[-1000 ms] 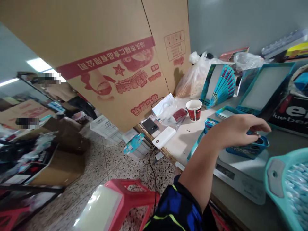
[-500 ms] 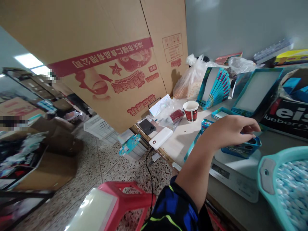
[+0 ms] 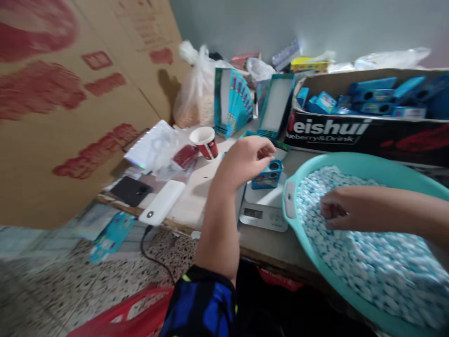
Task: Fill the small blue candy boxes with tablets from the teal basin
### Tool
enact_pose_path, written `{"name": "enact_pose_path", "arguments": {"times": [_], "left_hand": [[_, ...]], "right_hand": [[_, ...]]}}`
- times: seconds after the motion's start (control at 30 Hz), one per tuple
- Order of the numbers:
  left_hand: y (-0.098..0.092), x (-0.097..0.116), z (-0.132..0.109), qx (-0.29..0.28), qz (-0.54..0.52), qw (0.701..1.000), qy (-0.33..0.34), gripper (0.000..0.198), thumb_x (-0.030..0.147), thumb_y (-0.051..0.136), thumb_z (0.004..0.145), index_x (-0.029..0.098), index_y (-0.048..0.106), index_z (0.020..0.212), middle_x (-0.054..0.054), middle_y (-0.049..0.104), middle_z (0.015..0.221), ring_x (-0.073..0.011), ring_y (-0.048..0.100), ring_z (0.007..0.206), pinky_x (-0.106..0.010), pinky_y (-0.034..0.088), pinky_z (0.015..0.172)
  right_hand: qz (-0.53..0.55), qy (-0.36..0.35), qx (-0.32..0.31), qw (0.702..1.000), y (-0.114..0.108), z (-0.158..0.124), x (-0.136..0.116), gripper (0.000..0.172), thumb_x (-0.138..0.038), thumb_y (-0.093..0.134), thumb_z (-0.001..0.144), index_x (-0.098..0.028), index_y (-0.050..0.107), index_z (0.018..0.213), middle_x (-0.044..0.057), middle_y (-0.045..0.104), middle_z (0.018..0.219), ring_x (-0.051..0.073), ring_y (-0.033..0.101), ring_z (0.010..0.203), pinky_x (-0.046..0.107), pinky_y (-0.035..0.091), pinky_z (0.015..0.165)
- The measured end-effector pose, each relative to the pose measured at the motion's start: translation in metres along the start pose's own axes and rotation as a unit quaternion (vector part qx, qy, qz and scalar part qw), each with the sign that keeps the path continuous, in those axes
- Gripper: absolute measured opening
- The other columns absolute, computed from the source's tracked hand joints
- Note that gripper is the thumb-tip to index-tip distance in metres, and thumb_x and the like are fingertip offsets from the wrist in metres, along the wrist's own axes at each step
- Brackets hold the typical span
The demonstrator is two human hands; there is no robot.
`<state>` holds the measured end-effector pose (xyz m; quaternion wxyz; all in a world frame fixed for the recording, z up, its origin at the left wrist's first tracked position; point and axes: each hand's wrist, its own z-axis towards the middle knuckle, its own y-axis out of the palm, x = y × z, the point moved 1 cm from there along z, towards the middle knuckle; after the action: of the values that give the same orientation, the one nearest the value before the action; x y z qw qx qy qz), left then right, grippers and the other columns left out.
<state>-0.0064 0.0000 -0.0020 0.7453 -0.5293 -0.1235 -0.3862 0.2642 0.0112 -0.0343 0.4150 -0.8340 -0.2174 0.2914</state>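
Head view, tilted, across a cluttered surface. Left hand raised just above a small blue printed carton with a round dark opening, grip seemingly released, fingers loosely curled, no clear hold; carton upright on the white platform of a flat digital scale. Right hand low inside a wide teal plastic basin, fingers bunched in a heap of small glossy white-and-blue wrapped sweets; grip on any sweets impossible to tell.

Likely trouble, as a judgement: a careless knuckle against the narrow, light carton, then a topple off the smooth platform; any hand weight on the carton, then a false scale reading. Basin rim close beside the scale and seemingly past the front edge of the surface: a heavy lean on that thin, flexible plastic, then a tip and a slide of slippery sweets onto the speckled terrazzo floor. Also exposed to a swinging elbow: a thin-walled red-and-white paper cup, and a smooth white power bank near the surface edge, with a black cable trailing down.
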Motion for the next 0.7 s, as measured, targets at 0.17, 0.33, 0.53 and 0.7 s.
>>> {"name": "enact_pose_path", "arguments": {"times": [0.17, 0.33, 0.53, 0.7], "left_hand": [[0.0, 0.003, 0.002, 0.023, 0.008, 1.0, 0.007, 0.01, 0.015, 0.072, 0.079, 0.023, 0.074, 0.086, -0.002, 0.075, 0.084, -0.0185, 0.069, 0.078, -0.031, 0.055, 0.071], [0.0, 0.007, 0.003, 0.007, 0.021, 1.0, 0.001, 0.009, 0.024, 0.078, 0.077, 0.026, 0.075, 0.086, 0.001, 0.075, 0.078, -0.0207, 0.071, 0.074, -0.031, 0.053, 0.065], [0.001, 0.007, 0.004, 0.003, 0.034, 0.999, 0.024, 0.008, 0.025, 0.078, 0.078, 0.027, 0.076, 0.085, 0.001, 0.076, 0.078, -0.0206, 0.071, 0.073, -0.032, 0.052, 0.062], [0.003, 0.008, 0.006, -0.001, 0.058, 0.998, 0.025, 0.004, 0.022, 0.075, 0.08, 0.025, 0.074, 0.082, 0.001, 0.076, 0.081, -0.0202, 0.071, 0.077, -0.033, 0.054, 0.072]], "right_hand": [[0.019, 0.026, -0.043, 0.999, -0.007, -0.007, 0.005, 0.01, -0.034, 0.066, 0.083, -0.024, 0.068, 0.084, 0.001, 0.07, 0.082, 0.019, 0.059, 0.071, 0.033, 0.038, 0.065], [0.005, 0.033, -0.058, 0.998, -0.014, -0.011, 0.003, 0.011, -0.023, 0.056, 0.087, -0.026, 0.066, 0.087, -0.001, 0.069, 0.084, 0.017, 0.057, 0.071, 0.032, 0.038, 0.068], [0.001, 0.048, -0.061, 0.997, -0.018, -0.015, -0.003, 0.011, -0.018, 0.055, 0.088, -0.024, 0.064, 0.086, 0.0, 0.069, 0.087, 0.018, 0.057, 0.074, 0.032, 0.041, 0.071], [-0.006, 0.03, -0.032, 0.999, -0.019, -0.013, -0.004, 0.013, -0.019, 0.052, 0.092, -0.023, 0.063, 0.085, 0.001, 0.069, 0.085, 0.017, 0.056, 0.072, 0.033, 0.04, 0.07]]}}
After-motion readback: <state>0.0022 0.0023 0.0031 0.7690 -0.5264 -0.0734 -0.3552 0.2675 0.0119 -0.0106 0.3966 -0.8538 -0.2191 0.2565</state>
